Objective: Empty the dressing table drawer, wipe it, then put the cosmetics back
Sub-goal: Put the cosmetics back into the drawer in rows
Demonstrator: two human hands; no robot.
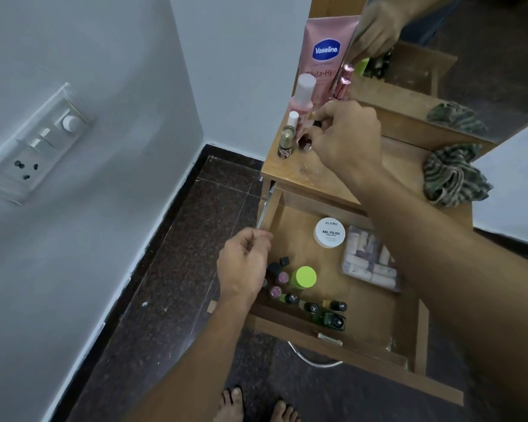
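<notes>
On the wall at far left, a white switch panel [34,141] was mounted, well apart from the work area. A dark speckled stone floor [171,269] lay open between that wall and the pulled-out light wooden drawer [369,312].

The left hand [244,266] hung over the drawer's left edge, fingers loosely curled, with nothing seen in it. It hid part of a cluster of small dark-capped and pink-capped nail polish bottles [314,306] along the front left wall. Just beside them stood a lime-green-lidded jar [303,277]. Behind it lay a white round tub marked NAIL POLISH [329,233], and to its right a clear plastic box of pale pieces [369,260], partly crossed by the right forearm. The drawer's front right area was bare.

On the wooden table top [317,175], a gold-capped small bottle [287,141], a pink bottle with white cap [302,92] and a pink Vaseline tube [328,53] crowded the left rear corner. The right hand [348,138] pinched the black cap of a dark glass nail polish bottle [306,143] standing just beside the gold-capped one. A green striped cloth scrunchie [451,175] lay near the right edge, against the mirror [485,71].
</notes>
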